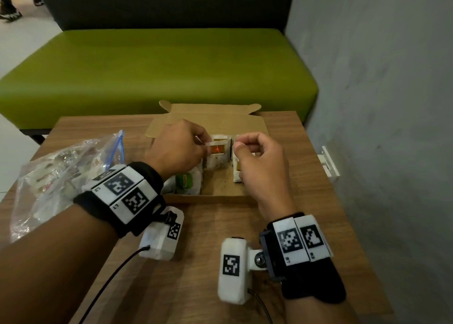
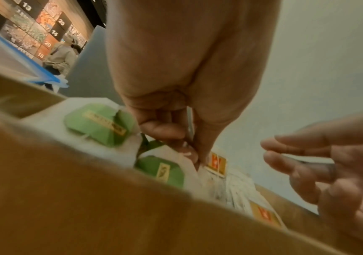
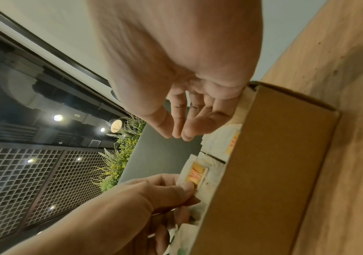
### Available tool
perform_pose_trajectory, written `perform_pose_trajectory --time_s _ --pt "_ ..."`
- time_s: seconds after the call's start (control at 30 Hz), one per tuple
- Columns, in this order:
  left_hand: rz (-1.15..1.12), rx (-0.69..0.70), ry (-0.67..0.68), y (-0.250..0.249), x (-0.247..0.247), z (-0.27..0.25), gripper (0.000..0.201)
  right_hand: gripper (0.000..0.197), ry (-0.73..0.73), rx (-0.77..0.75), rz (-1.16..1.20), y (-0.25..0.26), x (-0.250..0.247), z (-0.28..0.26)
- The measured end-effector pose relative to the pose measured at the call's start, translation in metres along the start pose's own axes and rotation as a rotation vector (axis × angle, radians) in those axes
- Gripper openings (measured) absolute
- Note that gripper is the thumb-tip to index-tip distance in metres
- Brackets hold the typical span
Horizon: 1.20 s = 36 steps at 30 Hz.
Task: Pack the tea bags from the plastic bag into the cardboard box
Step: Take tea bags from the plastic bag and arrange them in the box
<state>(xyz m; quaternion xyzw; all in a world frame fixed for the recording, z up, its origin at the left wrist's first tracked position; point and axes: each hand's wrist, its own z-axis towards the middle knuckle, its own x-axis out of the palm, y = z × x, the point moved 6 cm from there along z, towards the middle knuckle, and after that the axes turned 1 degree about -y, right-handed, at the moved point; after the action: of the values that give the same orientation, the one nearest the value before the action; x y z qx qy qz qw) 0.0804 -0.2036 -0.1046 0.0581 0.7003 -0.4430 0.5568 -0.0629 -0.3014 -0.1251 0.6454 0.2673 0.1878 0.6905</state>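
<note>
Counter: a wood-grain counter point(image 1: 196, 237) carries everything, pushed up against a green cushioned bench point(image 1: 157, 71) with a grey wall point(image 1: 380, 78) on the right.
Box: the shallow brown cardboard box point(image 1: 213, 197) sits at the far middle of the counter, its lid flap folded back toward the bench.
Tea bags in box: white paper tea bags with green tags point(image 2: 97, 122) lie at the left end; one with an orange-and-yellow tag point(image 1: 217, 149) stands in the middle; another white one point(image 1: 237, 170) is at the right, partly covered by the right hand.
Left hand: the left hand point(image 1: 176, 149) is over the box, thumb and fingers point(image 2: 189, 151) pinching the top edge of the orange-tagged tea bag.
Right hand: the right hand point(image 1: 259, 161) hovers over the right end of the box, fingers point(image 3: 189, 127) loosely curled with tips near together; they appear to hold nothing.
Plastic bag: a clear crumpled plastic zip bag with a blue seal strip point(image 1: 61, 174) lies at the counter's left, beside the box, with more tea bags inside; the left forearm crosses in front of it.
In the way: both hands cover much of the box interior in the head view; the box's near wall blocks the lower part of both wrist views.
Other: a white fitting point(image 1: 329, 163) is on the wall near the counter's right edge.
</note>
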Motion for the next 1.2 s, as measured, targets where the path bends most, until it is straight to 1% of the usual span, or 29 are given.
perform_pose_trajectory --time_s 0.13,0.23,0.37,0.43,0.5,0.63,0.7,0.83,0.93,1.03,1.1,1.13,1.2 --pt "0.129 0.012 -0.034 -0.003 0.004 0.006 0.013 0.006 0.005 -0.016 -0.033 0.001 0.0 0.0" --pt "0.199 0.006 -0.047 -0.004 0.006 0.009 0.01 0.007 0.006 -0.02 -0.042 0.001 0.001 0.0" --pt "0.261 0.019 -0.128 -0.008 0.002 0.01 0.01 0.007 0.017 -0.008 -0.053 -0.001 0.0 0.0" --pt "0.276 0.023 -0.157 -0.01 -0.001 0.008 0.021 0.007 0.028 -0.017 -0.072 -0.001 0.0 0.0" --pt "0.27 0.034 -0.177 -0.011 -0.006 0.004 0.027 0.006 0.041 -0.029 -0.119 0.0 0.0 0.0" --pt "0.254 0.021 -0.196 -0.003 -0.024 -0.009 0.025 0.006 0.068 -0.044 -0.189 0.001 0.005 -0.002" --pt "0.251 0.001 -0.192 0.006 -0.038 -0.017 0.027 0.007 0.085 -0.065 -0.24 0.004 0.011 -0.004" --pt "0.257 -0.075 -0.227 0.037 -0.071 -0.039 0.028 0.008 0.122 -0.123 -0.38 0.012 0.03 -0.016" --pt "0.233 -0.118 -0.27 0.064 -0.095 -0.058 0.027 0.008 0.158 -0.215 -0.468 0.025 0.054 -0.033" --pt "0.18 -0.186 -0.329 0.091 -0.116 -0.079 0.024 0.01 0.25 -0.303 -0.524 0.04 0.085 -0.051" --pt "0.177 -0.248 -0.39 0.11 -0.126 -0.093 0.023 0.008 0.323 -0.357 -0.613 0.048 0.108 -0.062" --pt "0.187 -0.294 -0.409 0.122 -0.129 -0.099 0.027 0.008 0.351 -0.387 -0.663 0.051 0.119 -0.066" --pt "0.196 -0.434 -0.405 0.145 -0.133 -0.113 0.038 0.01 0.399 -0.437 -0.749 0.058 0.139 -0.075"
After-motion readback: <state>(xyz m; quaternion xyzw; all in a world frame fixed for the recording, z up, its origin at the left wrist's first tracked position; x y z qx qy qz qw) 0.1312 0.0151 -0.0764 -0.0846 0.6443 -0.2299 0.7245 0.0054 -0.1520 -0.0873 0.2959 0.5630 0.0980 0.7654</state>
